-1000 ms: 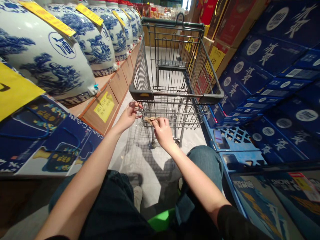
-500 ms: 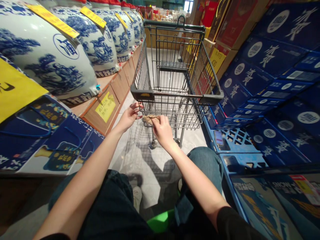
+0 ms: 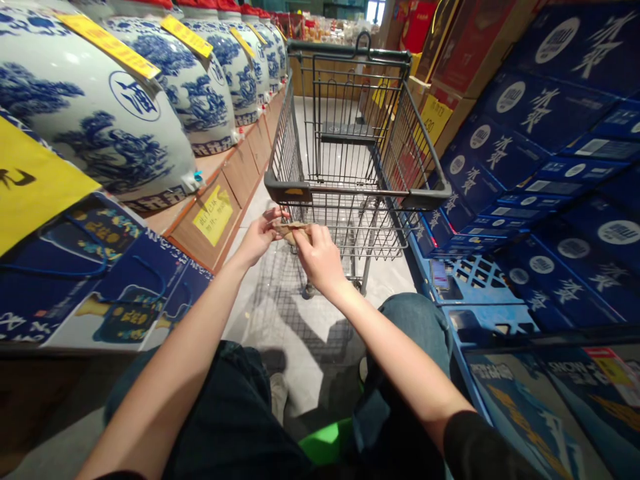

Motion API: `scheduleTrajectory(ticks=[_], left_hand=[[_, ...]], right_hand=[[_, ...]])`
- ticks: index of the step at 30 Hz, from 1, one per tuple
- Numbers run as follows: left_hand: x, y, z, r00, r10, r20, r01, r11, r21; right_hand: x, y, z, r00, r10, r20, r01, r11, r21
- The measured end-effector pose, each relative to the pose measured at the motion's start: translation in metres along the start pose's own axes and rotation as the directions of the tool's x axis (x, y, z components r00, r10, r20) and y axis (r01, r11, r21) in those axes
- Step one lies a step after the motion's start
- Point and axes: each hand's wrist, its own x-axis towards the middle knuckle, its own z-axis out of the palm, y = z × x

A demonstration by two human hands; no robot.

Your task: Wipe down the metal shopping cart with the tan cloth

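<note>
A small crumpled brown piece (image 3: 291, 231), cloth or paper, I cannot tell which, is stretched between my two hands just below the handle of the shopping cart (image 3: 360, 195). My right hand (image 3: 320, 259) pinches its right part between thumb and fingers. Curled at its left end, my left hand (image 3: 257, 239) has thumb and fingers closed on the edge. Behind the brown piece is the wire basket of the cart, with only bare mesh showing inside.
Blue-and-white jars (image 3: 125, 127) with yellow tags line a wooden ledge (image 3: 200, 220) on the left. Stacked dark blue boxes (image 3: 530, 113) rise on the right beside blue plastic crates (image 3: 480, 287). Blue printed bags (image 3: 125, 280) stand at lower left. Something green (image 3: 327, 441) shows between my legs.
The brown piece and my right hand have shifted slightly left. My left hand, apart from the piece before, has now closed on its left end. The cart stays in place.
</note>
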Motion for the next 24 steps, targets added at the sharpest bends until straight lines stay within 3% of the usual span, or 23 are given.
scheduleTrajectory(ticks=[3, 7, 9, 13, 19, 24], left_hand=[[0.000, 0.000, 0.000, 1.000, -0.020, 0.011, 0.020, 0.999, -0.029], [0.002, -0.003, 0.000, 0.999, -0.005, 0.036, 0.007, 0.998, -0.062], [0.004, -0.005, 0.000, 0.999, 0.014, 0.033, -0.012, 0.999, -0.052], [0.004, -0.005, 0.001, 0.999, 0.027, 0.027, -0.026, 0.999, -0.019], [0.000, -0.003, 0.001, 0.999, -0.013, 0.035, 0.015, 0.998, -0.054], [0.003, -0.003, 0.004, 0.999, 0.038, 0.009, -0.038, 0.999, 0.001]], right_hand=[[0.011, 0.007, -0.009, 0.985, -0.117, 0.129, 0.130, 0.987, -0.093], [0.016, 0.020, -0.015, 0.901, -0.316, 0.298, 0.355, 0.931, -0.086], [0.020, 0.025, -0.019, 0.878, -0.386, 0.283, 0.421, 0.904, -0.072], [0.027, 0.024, -0.019, 0.910, -0.360, 0.204, 0.383, 0.920, -0.086], [0.021, 0.014, -0.010, 0.865, -0.389, 0.316, 0.438, 0.893, -0.101], [0.033, 0.015, -0.026, 0.918, -0.378, 0.116, 0.389, 0.917, -0.090]])
